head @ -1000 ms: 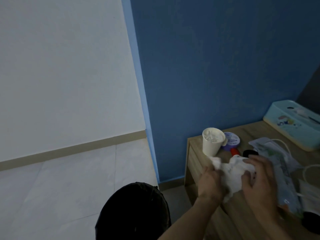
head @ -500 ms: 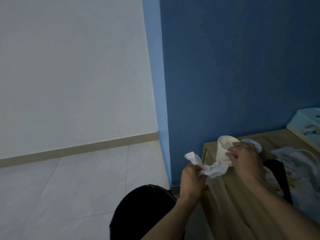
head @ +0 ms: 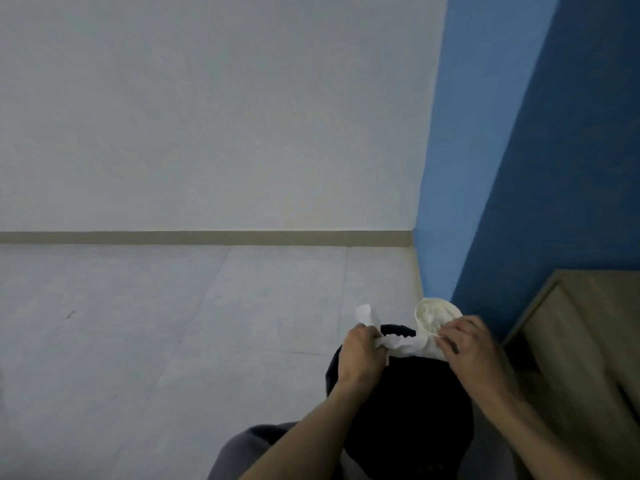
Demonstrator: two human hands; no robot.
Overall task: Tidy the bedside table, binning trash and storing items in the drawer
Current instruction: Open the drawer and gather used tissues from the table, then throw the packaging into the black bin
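From my remote seat I see both hands held over the black bin, which stands on the tiled floor just beside the left edge of the wooden bench. My left hand is closed tight around one end of a crumpled white tissue. A loose corner of it pokes up above the knuckles. The rest of the tissue stretches across the bin's far rim toward my right hand. That hand has its fingers curled round the lower side of a paper cup, which is tilted so that its mouth faces me. Pale crumpled stuff fills the cup, though I cannot tell what it is. The cup hangs above the far right part of the bin's rim, clear of the bench. I cannot tell whether the right fingers also pinch the tissue where it meets the cup. Behind the bin a white wall meets a blue wall at the corner
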